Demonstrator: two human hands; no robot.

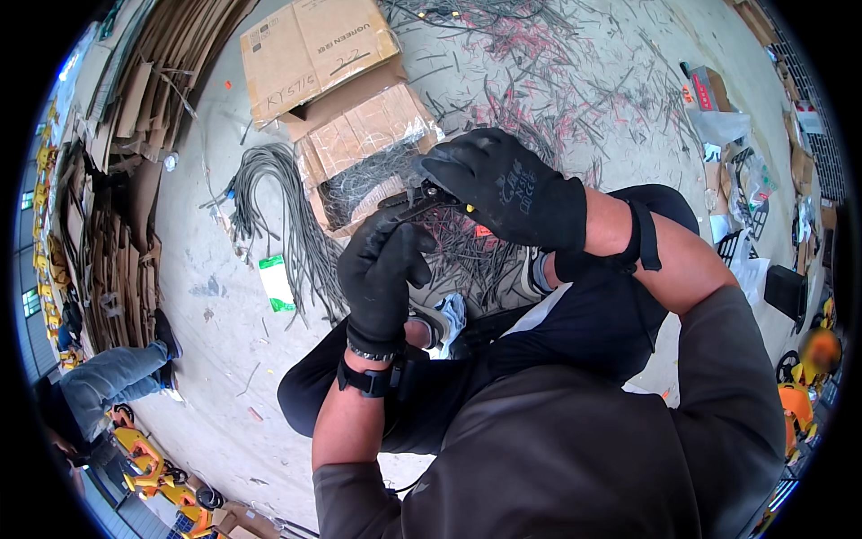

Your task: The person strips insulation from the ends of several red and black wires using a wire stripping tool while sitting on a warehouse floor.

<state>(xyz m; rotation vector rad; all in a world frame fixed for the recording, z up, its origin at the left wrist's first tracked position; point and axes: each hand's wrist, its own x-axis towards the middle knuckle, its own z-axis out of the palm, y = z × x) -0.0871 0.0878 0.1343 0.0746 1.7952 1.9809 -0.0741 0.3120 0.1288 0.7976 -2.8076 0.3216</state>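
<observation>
Both my hands wear black work gloves and meet over the floor in front of me. My left hand (387,266) has its fingers curled at the left end of a dark pivoted hand tool (434,193), apparently pliers. My right hand (512,182) is closed over the tool's right end, where a small yellow part shows. Whether a piece of cable is held along with it is hidden. Beneath my hands lies a heap of dark cut cable pieces (471,259). Just beyond the left hand, an open cardboard box (360,114) holds a tangle of fine wire (360,178).
A bundle of long grey cables (296,209) lies left of the box, near a green-and-white packet (276,283). Cable scraps (512,81) cover the floor ahead. Stacked flattened cardboard (128,263) lines the left, where another person's legs (121,377) show. Packaging litter (731,175) lies right.
</observation>
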